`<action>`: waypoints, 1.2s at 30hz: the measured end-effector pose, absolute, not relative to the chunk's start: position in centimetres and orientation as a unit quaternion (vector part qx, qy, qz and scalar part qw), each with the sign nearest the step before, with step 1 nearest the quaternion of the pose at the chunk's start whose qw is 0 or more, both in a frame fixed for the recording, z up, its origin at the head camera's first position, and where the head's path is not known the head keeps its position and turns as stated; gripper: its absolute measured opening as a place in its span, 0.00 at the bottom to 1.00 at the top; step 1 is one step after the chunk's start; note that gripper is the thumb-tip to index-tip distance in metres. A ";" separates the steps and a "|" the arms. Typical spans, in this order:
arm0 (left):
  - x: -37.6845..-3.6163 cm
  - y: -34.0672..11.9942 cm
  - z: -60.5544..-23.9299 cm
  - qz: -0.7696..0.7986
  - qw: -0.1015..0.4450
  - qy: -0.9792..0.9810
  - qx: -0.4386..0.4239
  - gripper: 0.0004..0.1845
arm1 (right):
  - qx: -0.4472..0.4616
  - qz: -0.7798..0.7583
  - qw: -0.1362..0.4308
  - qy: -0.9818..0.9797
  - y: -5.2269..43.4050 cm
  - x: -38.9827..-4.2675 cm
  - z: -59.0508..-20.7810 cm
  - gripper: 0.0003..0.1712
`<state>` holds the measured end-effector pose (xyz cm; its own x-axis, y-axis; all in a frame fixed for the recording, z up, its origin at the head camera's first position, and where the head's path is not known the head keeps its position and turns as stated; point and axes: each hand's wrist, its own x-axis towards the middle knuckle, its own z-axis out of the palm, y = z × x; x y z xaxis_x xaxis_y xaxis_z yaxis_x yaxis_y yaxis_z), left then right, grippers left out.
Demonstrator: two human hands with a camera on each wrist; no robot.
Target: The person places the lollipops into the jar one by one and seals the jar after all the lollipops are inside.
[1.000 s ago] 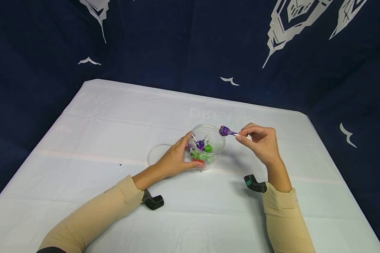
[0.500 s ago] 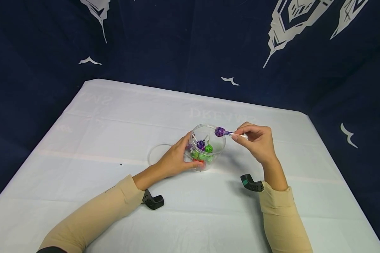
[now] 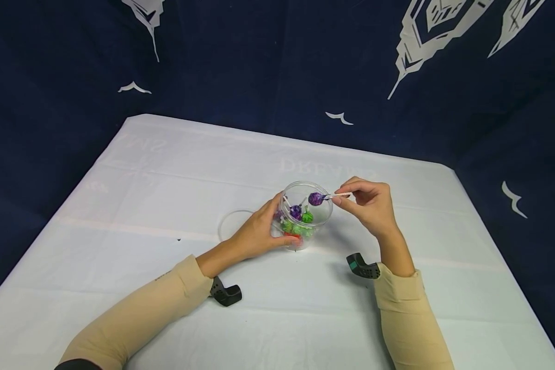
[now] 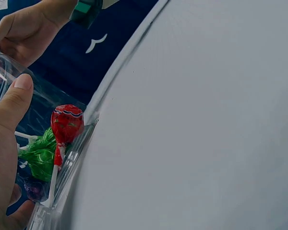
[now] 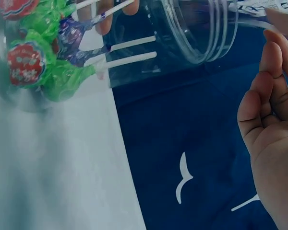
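Observation:
My left hand (image 3: pixel 254 236) holds a clear plastic jar (image 3: pixel 325 218) from its left side. The jar has no cover on its mouth and stands on the table. Inside lie several wrapped lollipops, among them a green lollipop (image 3: pixel 307 217), a purple one (image 3: pixel 296 211) and, clearest in the left wrist view, a red lollipop (image 4: pixel 67 123). My right hand (image 3: pixel 372 208) pinches another purple lollipop (image 3: pixel 316 199) by its white stick. Its wrapped head hangs over the jar's mouth, pointing left. In the right wrist view the right fingers (image 5: pixel 270 60) are beside the rim.
A clear round lid-like ring (image 3: pixel 220 226) lies on the white-covered table (image 3: pixel 166 200), partly behind the left hand. A dark blue printed cloth (image 3: pixel 240 61) hangs behind the table's far edge. Black wrist devices (image 3: pixel 226 294) stick out from both sleeves.
My right hand has moved left, bringing the purple lollipop from the jar's right rim to over its mouth. The left hand and jar stay in place.

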<state>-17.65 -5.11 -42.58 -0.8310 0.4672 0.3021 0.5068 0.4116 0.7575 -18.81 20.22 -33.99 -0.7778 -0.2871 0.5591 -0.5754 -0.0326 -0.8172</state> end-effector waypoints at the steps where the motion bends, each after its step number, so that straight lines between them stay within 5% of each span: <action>1: -17.6 -5.1 -42.6 -0.458 0.022 -0.840 -0.290 0.58 | 0.312 0.648 0.108 -0.686 20.3 -18.8 -34.1 0.08; 21: -17.6 -5.3 -42.4 -0.453 0.027 -0.843 -0.290 0.59 | 0.311 0.639 0.123 -0.693 20.9 -18.8 -35.1 0.08; 36: -17.6 -5.2 -42.5 -0.450 0.025 -0.844 -0.290 0.59 | 0.324 0.664 0.107 -0.666 20.9 -18.8 -38.0 0.23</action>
<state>-17.60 -5.21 -42.54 -0.8300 0.4679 0.3036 0.5127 0.4256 0.7457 -18.80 20.91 -38.00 -0.7670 -0.2903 0.5722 -0.5731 -0.0911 -0.8144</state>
